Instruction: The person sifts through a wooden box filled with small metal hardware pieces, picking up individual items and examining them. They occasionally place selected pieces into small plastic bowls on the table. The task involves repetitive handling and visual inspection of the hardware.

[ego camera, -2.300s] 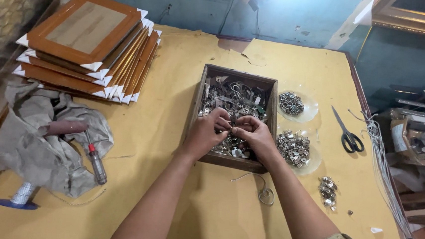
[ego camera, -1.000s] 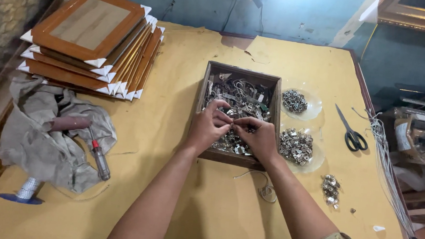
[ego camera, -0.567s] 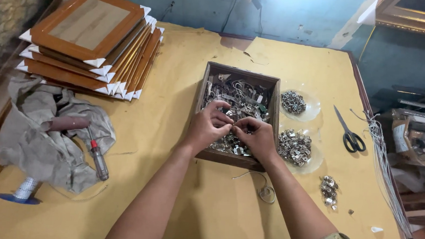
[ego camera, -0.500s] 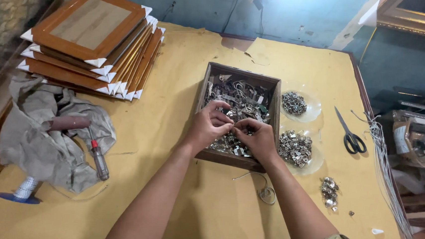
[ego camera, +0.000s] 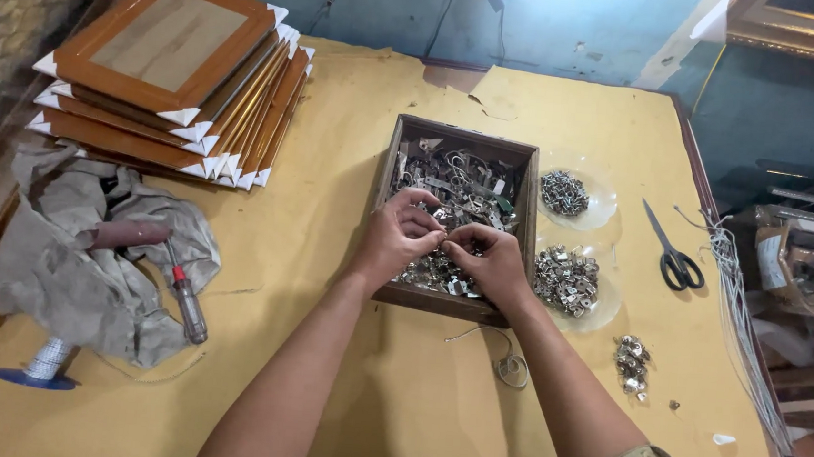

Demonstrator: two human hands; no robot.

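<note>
Both hands met over a shallow dark wooden box [ego camera: 387,219] that sat near the middle of a bench covered in yellow-tan paper [ego camera: 356,139]. The left hand [ego camera: 396,242] and the right hand [ego camera: 488,261] had their fingertips pinched together on a small metal fitting; what exactly sat between them was too small to tell. The box held a tangled heap of small silver metal clips and hangers [ego camera: 458,180], far too many to count.

Just right of the box lay two clear shallow dishes: the far dish [ego camera: 602,202] and the near dish [ego camera: 602,304], each bearing a mound of small silver parts. A third, smaller loose pile of silver parts [ego camera: 631,361] lay on the bench nearer the person. One pair of black-handled scissors [ego camera: 672,255] lay to the right of the dishes. One short loop of thin wire [ego camera: 508,364] lay just in front of the box.

At the far left stood one stack of wooden picture frames with white corner protectors [ego camera: 175,69], at least five deep. Nearer lay one crumpled grey cloth [ego camera: 70,262], with one red-handled screwdriver [ego camera: 185,291] on it.
</note>
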